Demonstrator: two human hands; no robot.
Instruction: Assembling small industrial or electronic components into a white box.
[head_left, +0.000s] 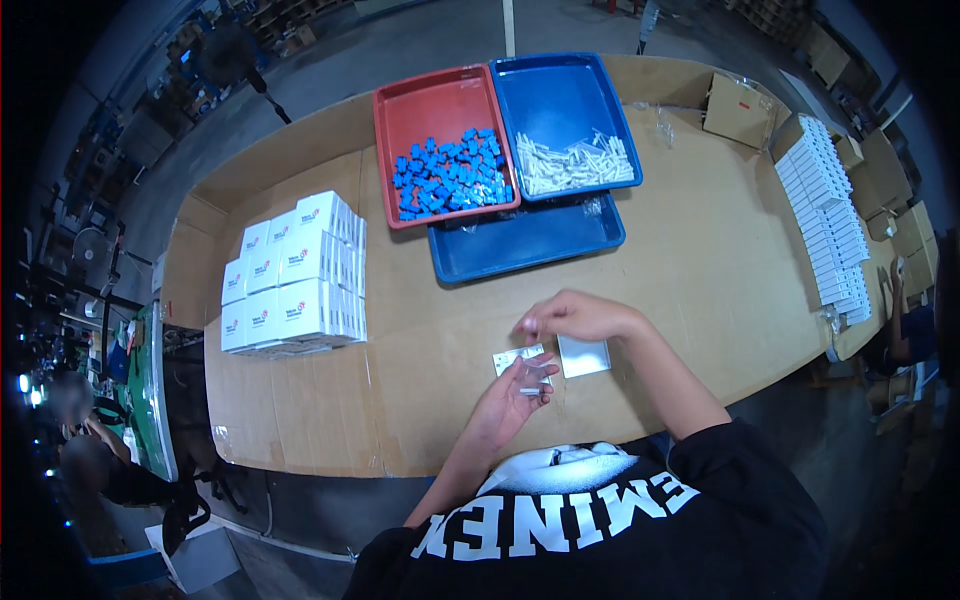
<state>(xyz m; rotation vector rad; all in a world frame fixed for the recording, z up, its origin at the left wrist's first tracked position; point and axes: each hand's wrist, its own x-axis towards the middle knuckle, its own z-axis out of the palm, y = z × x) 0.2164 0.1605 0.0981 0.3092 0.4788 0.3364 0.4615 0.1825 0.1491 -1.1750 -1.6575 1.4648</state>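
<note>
one clear piece [537, 371] between thumb and fingers of left hand [496, 410], gripped. right hand [582, 315] just beyond, fingers bent; cannot tell if it holds anything. one white card [504, 358], one white rectangular piece [588, 360] nearby. trays: one red [428, 98], two blue [545, 85].
</note>
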